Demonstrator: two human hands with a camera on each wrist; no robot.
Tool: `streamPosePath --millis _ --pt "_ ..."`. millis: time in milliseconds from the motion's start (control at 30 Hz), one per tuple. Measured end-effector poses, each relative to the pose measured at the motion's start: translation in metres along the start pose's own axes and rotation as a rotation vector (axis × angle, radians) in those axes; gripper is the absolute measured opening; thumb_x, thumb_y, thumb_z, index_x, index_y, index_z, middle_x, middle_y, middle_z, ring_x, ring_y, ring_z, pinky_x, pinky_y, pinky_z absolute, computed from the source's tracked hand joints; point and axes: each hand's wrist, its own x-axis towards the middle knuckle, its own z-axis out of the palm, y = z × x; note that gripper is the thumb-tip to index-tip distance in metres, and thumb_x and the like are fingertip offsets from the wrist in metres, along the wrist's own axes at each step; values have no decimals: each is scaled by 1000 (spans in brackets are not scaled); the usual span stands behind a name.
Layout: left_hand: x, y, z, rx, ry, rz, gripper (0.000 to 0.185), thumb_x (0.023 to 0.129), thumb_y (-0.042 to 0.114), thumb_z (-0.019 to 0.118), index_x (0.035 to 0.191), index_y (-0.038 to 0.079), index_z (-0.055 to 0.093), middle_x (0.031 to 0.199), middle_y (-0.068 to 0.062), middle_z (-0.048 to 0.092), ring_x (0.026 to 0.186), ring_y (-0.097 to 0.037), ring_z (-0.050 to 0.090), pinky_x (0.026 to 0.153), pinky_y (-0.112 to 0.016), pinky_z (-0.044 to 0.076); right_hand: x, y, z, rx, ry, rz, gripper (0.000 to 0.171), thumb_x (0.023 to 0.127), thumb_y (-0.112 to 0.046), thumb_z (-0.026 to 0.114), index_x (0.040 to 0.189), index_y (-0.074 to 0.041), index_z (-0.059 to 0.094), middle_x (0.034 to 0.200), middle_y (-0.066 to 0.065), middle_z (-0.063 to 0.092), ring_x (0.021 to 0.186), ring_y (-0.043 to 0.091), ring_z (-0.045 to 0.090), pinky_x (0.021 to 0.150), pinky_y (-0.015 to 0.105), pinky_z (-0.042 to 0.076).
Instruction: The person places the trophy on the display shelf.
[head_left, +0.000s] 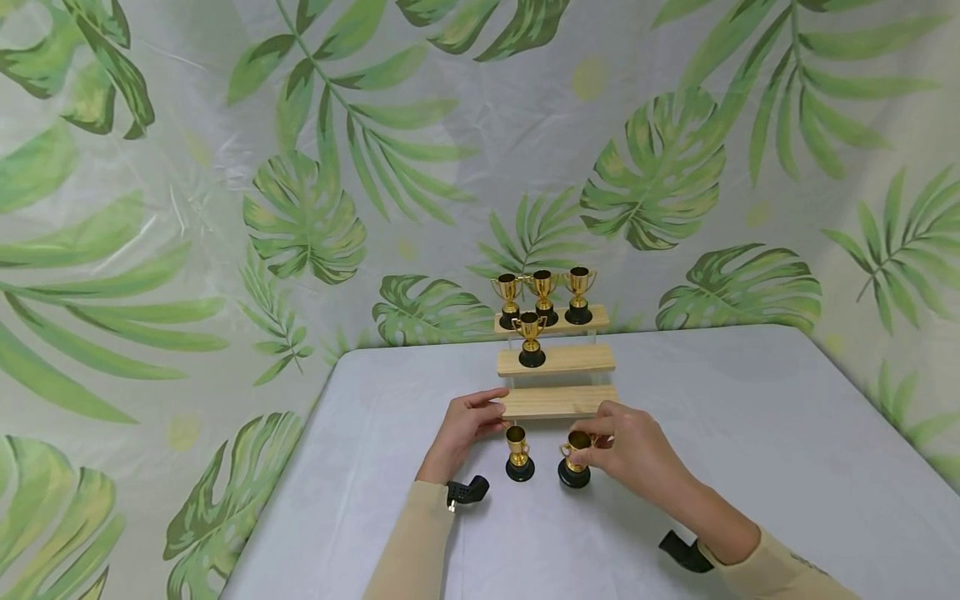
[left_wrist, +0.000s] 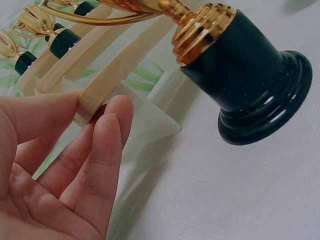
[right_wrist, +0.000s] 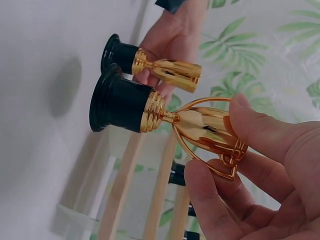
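My right hand (head_left: 628, 446) pinches a small gold trophy cup (right_wrist: 205, 127) by its bowl and handle. The black base (right_wrist: 120, 102) of that trophy points down, close over the tabletop. My left hand (head_left: 467, 429) grips the left end of the lowest wooden board (head_left: 558, 402) of a three-tier display stand, thumb on top and fingers beneath. Between the hands a second trophy (head_left: 519, 454) stands upright on the table in front of the stand. On the middle board (head_left: 581, 360) one trophy (head_left: 531, 340) stands at the left.
Three trophies stand along the top board (head_left: 600, 317), including a right-hand one (head_left: 579, 296). Clear side panels (left_wrist: 145, 120) hold up the boards. A white cloth (head_left: 750, 433) covers the table, and a leaf-patterned curtain (head_left: 525, 125) hangs behind it.
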Motion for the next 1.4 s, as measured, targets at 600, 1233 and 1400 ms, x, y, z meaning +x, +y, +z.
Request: streamPosePath --millis 600,1233,1400 --pt "2 3 1 0 11 7 34 90 9 75 124 11 73 107 -14 73 83 -18 72 77 -33 60 5 6 -9 22 42 -3 41 76 -30 90 112 -14 79 84 -4 57 64 8 50 49 25 43" --pt "1 2 1 4 2 5 36 91 10 75 127 9 71 109 -16 72 82 -17 72 80 -34 60 14 6 -21 5 68 -25 36 76 -29 90 109 -16 79 83 -8 56 70 5 58 55 24 50" --pt "0 1 1 -3 1 7 35 91 9 75 126 9 72 108 -15 73 82 -17 72 79 -33 60 15 5 -24 14 82 -29 38 76 -29 90 110 -16 79 81 -9 55 70 7 58 56 24 51"
